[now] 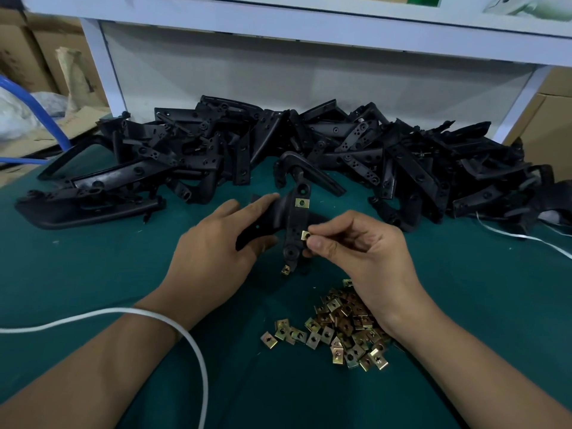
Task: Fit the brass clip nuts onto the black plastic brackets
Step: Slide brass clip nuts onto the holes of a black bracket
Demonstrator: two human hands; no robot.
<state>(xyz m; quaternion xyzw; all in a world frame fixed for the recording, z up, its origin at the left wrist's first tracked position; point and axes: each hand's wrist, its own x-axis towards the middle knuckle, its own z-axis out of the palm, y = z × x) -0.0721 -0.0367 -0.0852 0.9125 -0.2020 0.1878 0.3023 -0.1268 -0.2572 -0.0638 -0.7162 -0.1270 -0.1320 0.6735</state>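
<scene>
My left hand (216, 243) grips a black plastic bracket (291, 224) held just above the green mat. One brass clip nut (302, 203) sits on the bracket's upper arm, and another (286, 269) on its lower tip. Between thumb and forefinger, my right hand (356, 246) pinches a third brass clip nut (305, 235) against the bracket's right edge at mid-height. A loose heap of brass clip nuts (337, 329) lies on the mat below my right wrist.
A long pile of black brackets (278, 150) runs across the back of the green mat (93, 274). A white cord (198, 351) loops over my left forearm. White shelf frame (309, 29) stands behind; cardboard boxes (37, 51) and a blue hose (46, 119) at left.
</scene>
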